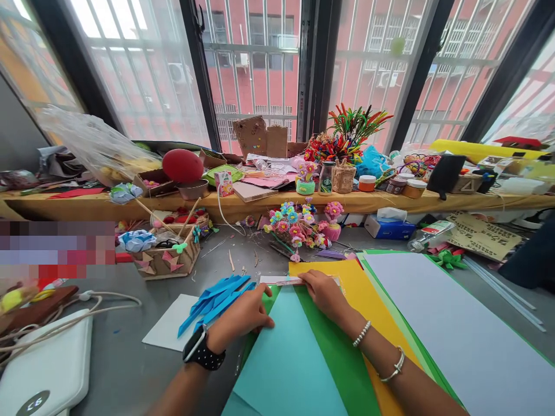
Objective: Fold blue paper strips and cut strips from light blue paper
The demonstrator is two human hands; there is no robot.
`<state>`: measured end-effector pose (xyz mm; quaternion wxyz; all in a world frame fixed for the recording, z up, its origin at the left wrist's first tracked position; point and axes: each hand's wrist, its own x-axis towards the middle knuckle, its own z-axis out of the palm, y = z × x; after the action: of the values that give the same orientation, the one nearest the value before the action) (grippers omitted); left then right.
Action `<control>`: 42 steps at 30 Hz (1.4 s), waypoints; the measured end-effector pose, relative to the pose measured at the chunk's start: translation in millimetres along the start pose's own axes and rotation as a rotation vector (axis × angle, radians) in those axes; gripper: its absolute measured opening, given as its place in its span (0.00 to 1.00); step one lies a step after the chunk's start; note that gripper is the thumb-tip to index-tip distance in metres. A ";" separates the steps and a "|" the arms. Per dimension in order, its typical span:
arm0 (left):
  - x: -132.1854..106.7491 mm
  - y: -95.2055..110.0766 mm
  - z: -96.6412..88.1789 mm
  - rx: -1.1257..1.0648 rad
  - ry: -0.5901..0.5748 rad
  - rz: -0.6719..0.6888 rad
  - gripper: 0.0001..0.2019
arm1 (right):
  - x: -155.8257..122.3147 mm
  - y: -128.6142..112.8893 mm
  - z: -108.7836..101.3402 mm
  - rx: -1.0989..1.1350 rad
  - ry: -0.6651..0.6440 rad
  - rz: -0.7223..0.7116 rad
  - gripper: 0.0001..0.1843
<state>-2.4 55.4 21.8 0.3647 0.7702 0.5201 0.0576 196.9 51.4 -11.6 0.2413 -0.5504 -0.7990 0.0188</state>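
A light blue paper sheet (286, 358) lies on top of a green sheet (338, 352) and a yellow sheet (368, 300) on the grey table. My left hand (243, 318), with a black watch on the wrist, presses flat on the left edge of the blue sheet. My right hand (323, 292), with bracelets on the wrist, rests at the top of the sheets, its fingers closed on a thin pinkish ruler-like strip (288, 282) that lies across the top edge. A pile of blue paper strips (217, 300) lies just left of my left hand.
A white sheet (459, 329) lies on the right, a white paper (167, 329) under the strips. A cardboard basket (167, 254), paper flowers (295, 225), a tissue box (388, 227) and a cluttered wooden shelf (260, 203) lie beyond. A white device (47, 370) with cords sits left.
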 end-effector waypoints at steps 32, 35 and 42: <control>19.5 13.4 24.4 0.193 0.365 0.495 0.21 | -9.0 -14.4 3.4 -0.299 0.056 -0.038 0.07; 25.3 9.0 25.7 0.154 0.316 0.489 0.24 | -10.4 -15.7 4.9 -0.318 0.030 -0.052 0.07; 32.2 -2.3 28.5 0.129 0.300 0.463 0.24 | -13.0 -16.5 7.6 -0.343 0.006 -0.061 0.08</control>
<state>23.8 68.6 -9.7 0.2110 0.8729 0.3812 0.2195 183.1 35.1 -18.2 0.1467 -0.5591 -0.8061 -0.1269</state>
